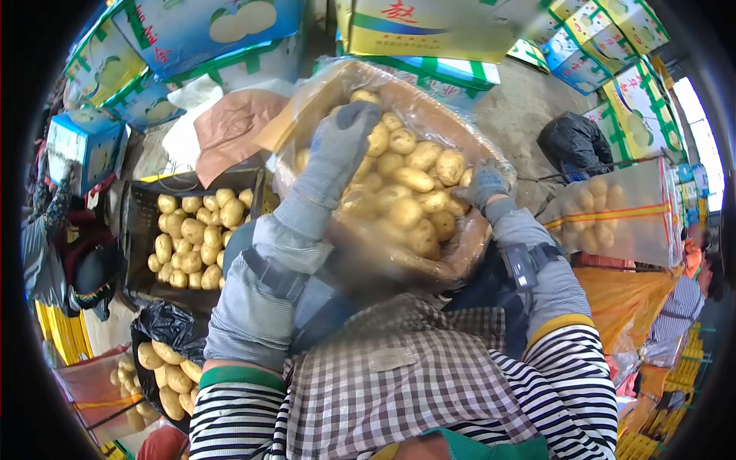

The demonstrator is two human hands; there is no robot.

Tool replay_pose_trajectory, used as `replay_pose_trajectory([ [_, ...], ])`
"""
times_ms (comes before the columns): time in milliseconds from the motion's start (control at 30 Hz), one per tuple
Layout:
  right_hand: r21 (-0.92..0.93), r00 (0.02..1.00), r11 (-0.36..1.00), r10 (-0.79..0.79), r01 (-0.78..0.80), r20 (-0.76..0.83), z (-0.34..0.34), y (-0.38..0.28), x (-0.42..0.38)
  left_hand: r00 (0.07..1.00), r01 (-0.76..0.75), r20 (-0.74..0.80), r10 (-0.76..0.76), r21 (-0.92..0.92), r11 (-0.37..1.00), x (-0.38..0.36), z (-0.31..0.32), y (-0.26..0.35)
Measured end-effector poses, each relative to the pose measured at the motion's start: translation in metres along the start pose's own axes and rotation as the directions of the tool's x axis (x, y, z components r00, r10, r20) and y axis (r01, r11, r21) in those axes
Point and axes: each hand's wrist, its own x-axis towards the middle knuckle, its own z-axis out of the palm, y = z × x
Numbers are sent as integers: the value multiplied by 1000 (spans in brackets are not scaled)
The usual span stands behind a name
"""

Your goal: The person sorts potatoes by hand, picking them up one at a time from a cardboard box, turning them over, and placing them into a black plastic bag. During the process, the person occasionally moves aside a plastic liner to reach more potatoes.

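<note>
As both hands [349,129] [486,184] seemingly touch potatoes [414,179], more fill the box [431,103].

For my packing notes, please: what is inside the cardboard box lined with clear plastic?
Potatoes are piled inside the box. The upper ones show; whatever lies beneath them is covered.
</note>
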Motion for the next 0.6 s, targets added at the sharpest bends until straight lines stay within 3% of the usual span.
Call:
replay_pose_trajectory([
  [100, -127, 1000, 992, -25, 24, -1, 2, -6, -12, 999, -23, 29, 20, 128, 992, 2, 1, 1],
  [167, -31, 991, 998, -64, 61, -115, 32, 14, 12, 999, -31, 43, 27, 106, 994, 3, 3, -1],
  [233, 113, 991, 992, -46, 61, -130, 18, 13, 5, 967, -248, 118, 228, 203, 947, 1, -1, -6],
  [267, 381, 994, 920, -62, 93, -93, -4, 19, -9, 988, -132, 102, 116, 165, 977, -2, 1, -4],
  [300, 625, 992, 770, -99, 125, -75, -4, 21, -6, 996, -9, 92, -3, 125, 992, -5, 1, 3],
  [367, 948, 983, 299, -177, 109, -57, -1, 36, 0, 987, -9, 160, -22, 193, 981, -7, -4, 5],
  [467, 915, 875, -383, -393, 124, -283, -39, -4, -48, 948, -44, 318, -18, 188, 981, -23, -2, 24],
  [533, 883, 817, -413, -416, 222, -400, -55, -19, -66, 909, -72, 417, 26, 95, 993, -33, 10, 31],
  [600, 862, 770, -402, -427, 308, -474, -70, -32, -82, 892, -217, 419, 167, 73, 974, -46, 23, 40],
])
